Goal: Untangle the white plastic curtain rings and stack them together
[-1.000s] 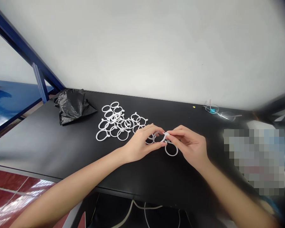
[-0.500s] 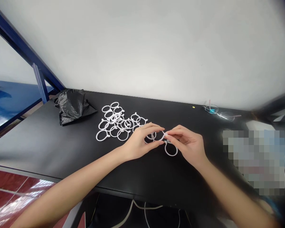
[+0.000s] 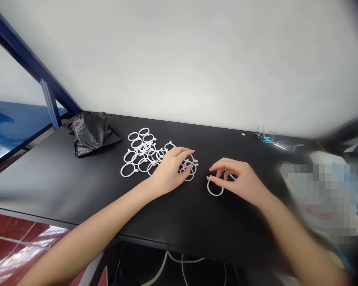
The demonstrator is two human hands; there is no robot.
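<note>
On the black table (image 3: 77, 186), my left hand (image 3: 170, 171) lies with its fingers stretched and apart over a small cluster of white plastic rings (image 3: 190, 167), touching them. A larger pile of white rings (image 3: 143, 153) lies just to its left. My right hand (image 3: 240, 178) is curled, its thumb and fingers pinched at the top of a single white ring (image 3: 214, 190) that lies flat on the table. Part of another ring shows under its fingers.
A crumpled black plastic bag (image 3: 89, 133) sits at the back left. Glasses (image 3: 274, 141) lie at the back right by the white wall. A blurred patch covers the right side. Blue metal framing (image 3: 50, 103) stands at the left; cables hang under the table edge.
My hands were together, both pinching a ring between them. They have parted: the left moved left onto the small ring cluster, the right stayed by the single ring.
</note>
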